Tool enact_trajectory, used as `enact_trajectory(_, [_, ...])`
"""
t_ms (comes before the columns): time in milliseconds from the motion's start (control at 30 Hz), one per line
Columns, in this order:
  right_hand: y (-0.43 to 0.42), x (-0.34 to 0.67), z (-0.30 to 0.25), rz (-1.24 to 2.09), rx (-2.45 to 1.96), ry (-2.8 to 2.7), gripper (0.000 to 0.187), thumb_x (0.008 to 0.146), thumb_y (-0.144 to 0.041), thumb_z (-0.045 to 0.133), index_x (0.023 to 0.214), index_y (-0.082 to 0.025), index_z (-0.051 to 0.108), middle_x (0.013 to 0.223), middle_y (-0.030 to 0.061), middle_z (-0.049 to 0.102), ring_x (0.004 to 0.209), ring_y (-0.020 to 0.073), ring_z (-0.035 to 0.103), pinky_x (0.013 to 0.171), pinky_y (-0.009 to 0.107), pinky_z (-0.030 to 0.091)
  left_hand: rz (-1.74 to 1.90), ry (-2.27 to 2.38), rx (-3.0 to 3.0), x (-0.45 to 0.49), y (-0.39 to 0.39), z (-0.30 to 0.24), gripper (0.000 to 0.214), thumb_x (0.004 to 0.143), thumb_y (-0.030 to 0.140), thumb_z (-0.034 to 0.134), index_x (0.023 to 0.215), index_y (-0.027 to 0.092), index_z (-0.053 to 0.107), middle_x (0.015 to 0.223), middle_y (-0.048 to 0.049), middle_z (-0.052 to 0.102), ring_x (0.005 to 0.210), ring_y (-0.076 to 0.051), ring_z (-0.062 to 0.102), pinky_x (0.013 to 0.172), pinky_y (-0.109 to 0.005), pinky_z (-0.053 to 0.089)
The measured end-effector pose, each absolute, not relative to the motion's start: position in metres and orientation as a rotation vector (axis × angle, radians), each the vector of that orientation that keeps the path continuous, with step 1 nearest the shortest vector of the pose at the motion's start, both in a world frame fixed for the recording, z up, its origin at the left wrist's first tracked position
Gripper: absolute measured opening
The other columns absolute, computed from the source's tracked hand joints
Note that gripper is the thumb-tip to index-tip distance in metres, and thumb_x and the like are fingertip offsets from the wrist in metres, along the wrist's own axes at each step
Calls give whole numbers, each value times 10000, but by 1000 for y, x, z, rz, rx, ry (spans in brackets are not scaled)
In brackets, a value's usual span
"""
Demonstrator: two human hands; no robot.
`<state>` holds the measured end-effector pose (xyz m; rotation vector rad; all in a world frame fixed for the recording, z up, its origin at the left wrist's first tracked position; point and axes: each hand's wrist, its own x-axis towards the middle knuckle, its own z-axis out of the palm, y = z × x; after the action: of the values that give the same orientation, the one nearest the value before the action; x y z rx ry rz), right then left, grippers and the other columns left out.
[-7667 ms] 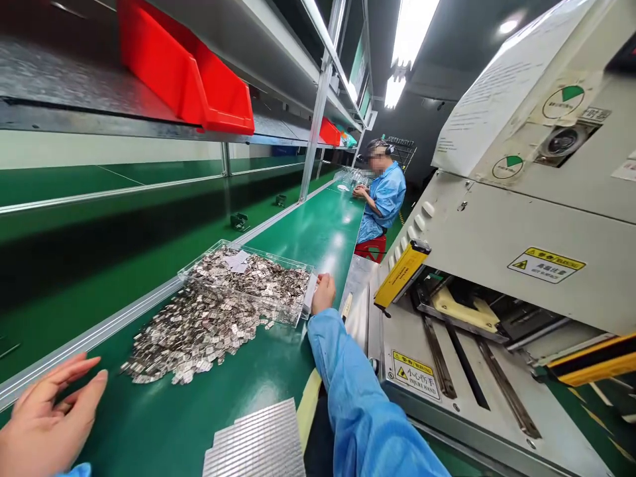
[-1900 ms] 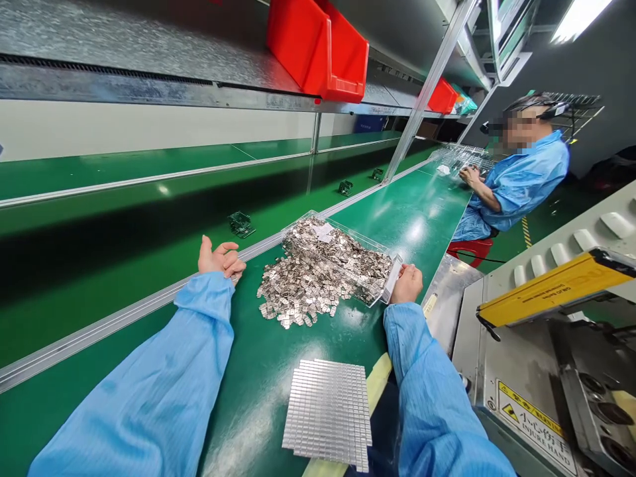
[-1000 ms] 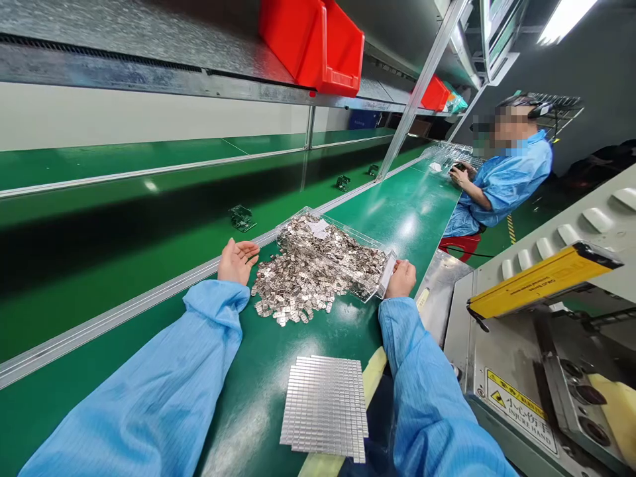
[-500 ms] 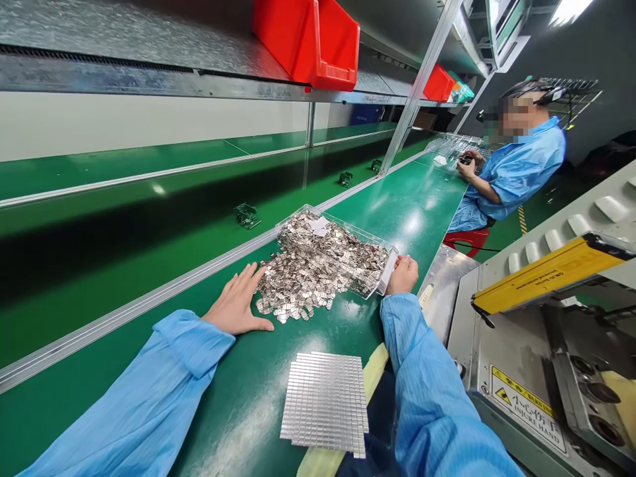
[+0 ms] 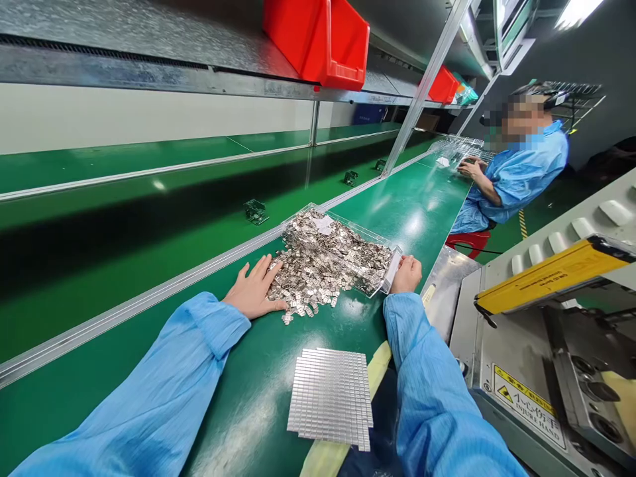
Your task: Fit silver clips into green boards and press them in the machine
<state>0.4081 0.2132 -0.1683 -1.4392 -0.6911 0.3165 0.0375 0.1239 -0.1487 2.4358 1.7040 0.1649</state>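
My left hand (image 5: pixel 253 291) lies palm down with its fingers spread, touching the near edge of a heap of small silver metal pieces (image 5: pixel 311 275). The heap fills a clear plastic tray (image 5: pixel 338 224) and spills out over its open side onto the green bench. My right hand (image 5: pixel 406 275) grips the tray's far end beside a white card (image 5: pixel 391 270). Closer to me, a flat sheet of neatly ranked metal pieces (image 5: pixel 330 397) lies between my forearms, touching neither hand.
A co-worker in a blue smock (image 5: pixel 521 175) sits on a red stool at the bench's far end, beside stacked clear trays. A pale machine with a yellow bar (image 5: pixel 546 285) stands at right. Red bins (image 5: pixel 318 43) sit on the shelf overhead.
My left hand has turned from palm up to palm down and moved right onto the heap's near edge. My right hand stays at the tray's end.
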Motion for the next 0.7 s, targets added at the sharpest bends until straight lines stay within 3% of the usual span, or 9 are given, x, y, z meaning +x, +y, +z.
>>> enact_trajectory(267, [213,408,-165,309,-1461,-691,257,857,-435,415,773,-209,504,660,-2,569,614,165,542,631,298,447,295,1501,2566,50,103,-146,1124,624,846,454,1499,248,79,1578,-116,-32,1434,-381,-8,1119,-613,26])
enact_trajectory(700, [210,405,-162,304,-1474,-695,297,860,-480,426,769,-209,504,672,0,572,670,176,563,655,304,449,388,1543,2529,52,102,-149,809,816,693,395,1482,286,186,1582,-101,46,1438,-364,38,1118,-608,114])
